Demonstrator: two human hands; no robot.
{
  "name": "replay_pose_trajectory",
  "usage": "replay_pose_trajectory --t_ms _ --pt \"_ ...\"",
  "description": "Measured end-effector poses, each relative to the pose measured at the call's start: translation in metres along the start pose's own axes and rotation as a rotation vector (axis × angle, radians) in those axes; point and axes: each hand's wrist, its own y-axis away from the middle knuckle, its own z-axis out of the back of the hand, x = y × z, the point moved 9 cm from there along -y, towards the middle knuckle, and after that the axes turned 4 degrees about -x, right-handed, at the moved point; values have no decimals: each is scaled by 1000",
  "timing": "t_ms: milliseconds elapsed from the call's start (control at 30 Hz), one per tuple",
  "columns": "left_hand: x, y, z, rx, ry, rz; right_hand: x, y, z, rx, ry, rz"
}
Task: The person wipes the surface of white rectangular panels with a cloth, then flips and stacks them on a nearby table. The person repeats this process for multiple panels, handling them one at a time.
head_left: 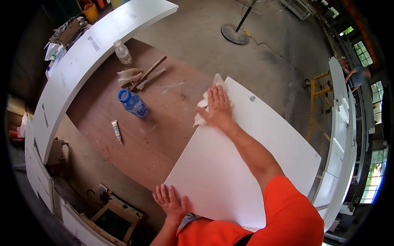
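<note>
A large white panel [230,172] lies on the brown tabletop in front of me, reaching out past the table's right side. At the panel's far left corner, my right hand [218,107] presses a crumpled off-white cloth [202,117] against the surface, fingers laid over it. Part of the cloth hides under my palm and part sticks out beyond the fingertips. My left hand [169,201] rests on the near left corner of the panel, its fingers stretched out and holding nothing.
On the brown tabletop [164,139] stand a blue plastic bottle [133,104] and a clear bottle [122,52], with a small tube [116,131], a wooden stick [150,73] and a rag [130,76]. White boards [82,61] curve along the left. A round-based stand [234,34], yellow frame [315,104] and distant person [359,76] are beyond.
</note>
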Motion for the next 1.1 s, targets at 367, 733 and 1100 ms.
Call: replay_pose_trajectory --t_ms 367,733,1100 --pt "3 -4 5 -47 76 -71 -90 -55 0 -8 37 -287" --pt "0 0 4 -62 57 -67 19 93 21 99 -47 -16" --pt "50 6 31 -153 691 156 237 263 30 111 -336 304"
